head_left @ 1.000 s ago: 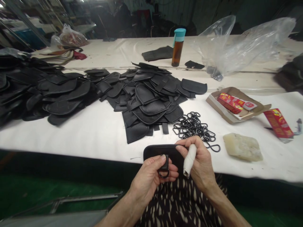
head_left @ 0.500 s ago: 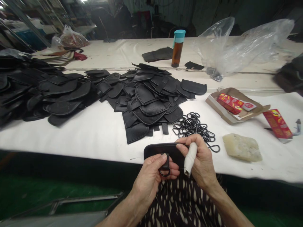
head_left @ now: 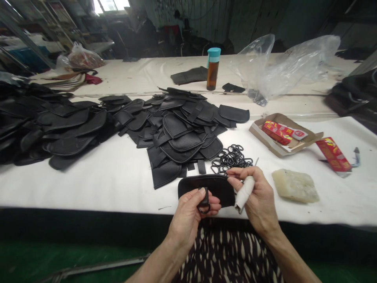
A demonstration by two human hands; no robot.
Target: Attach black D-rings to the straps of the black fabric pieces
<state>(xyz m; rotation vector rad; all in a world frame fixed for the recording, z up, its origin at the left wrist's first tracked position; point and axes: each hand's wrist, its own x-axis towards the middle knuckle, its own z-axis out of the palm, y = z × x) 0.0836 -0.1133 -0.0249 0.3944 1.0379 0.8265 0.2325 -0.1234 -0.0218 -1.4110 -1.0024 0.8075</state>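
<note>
My left hand is closed on a black leather flap with rounded corners, just over the table's front edge. Its thumb presses a short folded strap that has a black D-ring looped through its end. A tool with a white-wrapped handle lies in my closed right hand, its thin metal tip showing above the knuckles. The right thumb and index fingertip are at the flap's upper right edge; whether they pinch it is unclear. Loose black D-rings are heaped just beyond.
Black leather flaps form a large pile in front, with another pile at left. To the right are a yellowish block, a cardboard box and a red packet. A bottle and clear plastic bag stand farther back.
The view has shifted slightly. My right hand has turned the tool a little, bringing its metal tip into sight, and moved right relative to the flap. The left hand's grip is unchanged.
</note>
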